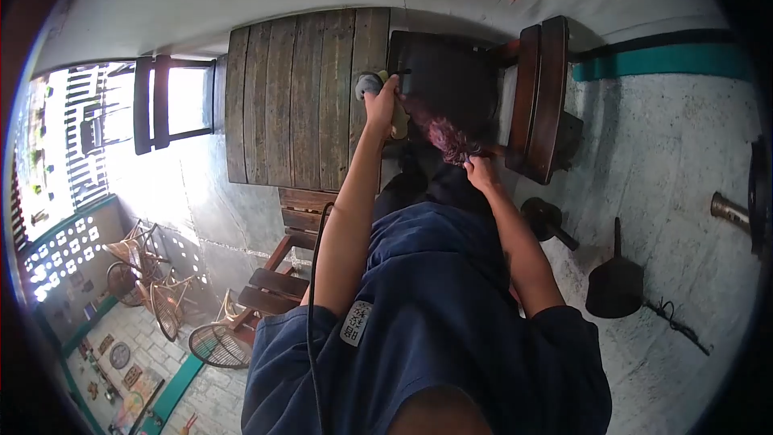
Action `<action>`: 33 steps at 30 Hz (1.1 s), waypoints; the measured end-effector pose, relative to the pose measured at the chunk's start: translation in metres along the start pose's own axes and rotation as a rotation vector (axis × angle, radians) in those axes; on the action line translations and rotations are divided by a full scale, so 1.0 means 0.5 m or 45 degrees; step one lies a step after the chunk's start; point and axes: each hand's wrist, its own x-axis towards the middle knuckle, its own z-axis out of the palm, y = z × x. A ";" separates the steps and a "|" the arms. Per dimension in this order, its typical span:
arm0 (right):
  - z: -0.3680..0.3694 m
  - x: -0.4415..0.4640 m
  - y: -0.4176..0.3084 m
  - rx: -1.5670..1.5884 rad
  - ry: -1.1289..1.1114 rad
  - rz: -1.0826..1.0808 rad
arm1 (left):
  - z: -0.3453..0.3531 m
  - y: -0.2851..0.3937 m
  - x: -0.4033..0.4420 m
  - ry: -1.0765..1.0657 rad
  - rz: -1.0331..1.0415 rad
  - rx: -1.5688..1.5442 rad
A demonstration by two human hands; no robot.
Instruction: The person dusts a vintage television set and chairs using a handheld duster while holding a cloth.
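- While our right hand (pixel 481 173) is gripping one end of a pinkish-purple fluffy thing (pixel 448 142) with closed fingers, its fluffy part is spreading up and leftward in our view.
- The fluffy thing is showing between our two hands, nearer the right one, in front of a dark seat (pixel 451 64); its far end is blurring into the darkness there.
- Our left hand (pixel 380 105) is reaching to the right-hand edge of a plank table (pixel 294 97), its fingers bending beside a grey rounded thing (pixel 369 84) and a yellowish thing (pixel 399 119); whether they are gripping either, we cannot tell.
- To the right of the seat, a brown wooden chair back (pixel 538 101) is standing near the fluffy thing.
- Farther right, a dark long-handled pan (pixel 616 286) is showing against a pale surface (pixel 684 153).
- At lower left, woven chairs (pixel 165 306) are standing well apart from our hands.
- A thin cable (pixel 311 338) is running down over our navy shirt (pixel 451 290).
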 end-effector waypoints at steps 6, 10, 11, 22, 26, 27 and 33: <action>0.031 -0.059 0.018 -0.016 -0.107 0.169 | -0.044 -0.031 -0.055 0.046 -0.063 -0.070; 0.005 -0.087 0.041 0.016 -0.062 0.092 | -0.048 -0.063 -0.091 0.043 -0.021 -0.133; 0.002 -0.092 0.036 0.012 -0.053 0.083 | -0.047 -0.070 -0.104 0.047 -0.021 -0.137; 0.032 -0.148 0.090 0.090 0.000 0.165 | -0.008 -0.159 -0.200 0.058 -0.116 -0.099; 0.036 -0.175 0.139 0.099 0.075 0.186 | 0.025 -0.190 -0.215 0.009 -0.083 -0.099; 0.041 -0.187 0.143 0.112 0.076 0.202 | 0.031 -0.199 -0.222 0.001 -0.092 -0.082; 0.040 -0.216 0.173 0.205 0.062 0.120 | 0.076 -0.231 -0.243 -0.025 -0.143 0.139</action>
